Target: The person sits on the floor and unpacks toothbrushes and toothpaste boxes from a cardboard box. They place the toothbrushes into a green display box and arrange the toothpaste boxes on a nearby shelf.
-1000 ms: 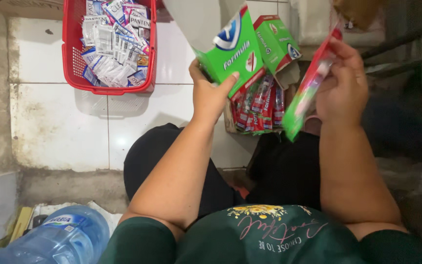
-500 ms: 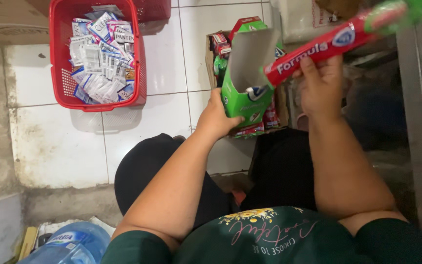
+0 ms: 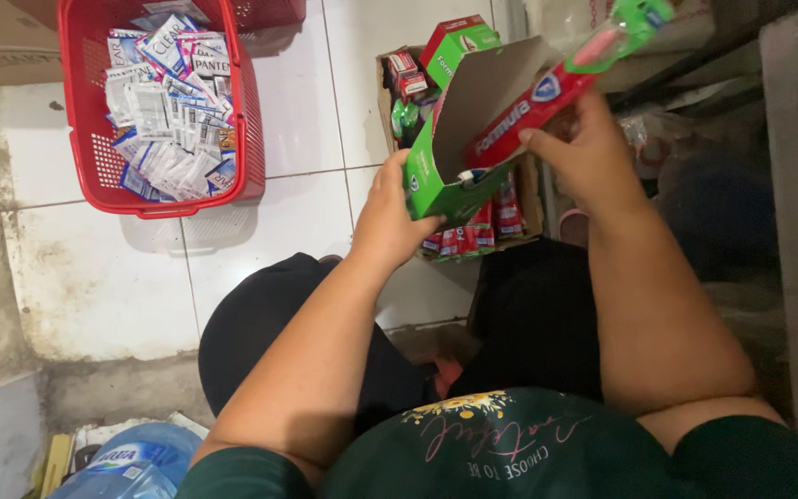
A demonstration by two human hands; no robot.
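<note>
My left hand (image 3: 390,217) grips an open green carton (image 3: 445,171) with its grey flap raised. My right hand (image 3: 584,157) holds a long red and green toothbrush pack (image 3: 556,88), its lower end reaching into the carton's mouth. Just behind the carton lies a brown cardboard box (image 3: 533,208) with several red and green packs in it, and another green carton (image 3: 454,42) rests on its far side.
A red plastic basket (image 3: 242,120) full of small sachets stands on the white tiled floor at the upper left. A blue water bottle (image 3: 131,462) lies at the bottom left. My dark-trousered knees fill the middle, and a grey ledge runs along the right.
The toothbrush pack has swung down from above and its end has gone into the open carton. Both hands shifted slightly left and nearer together.
</note>
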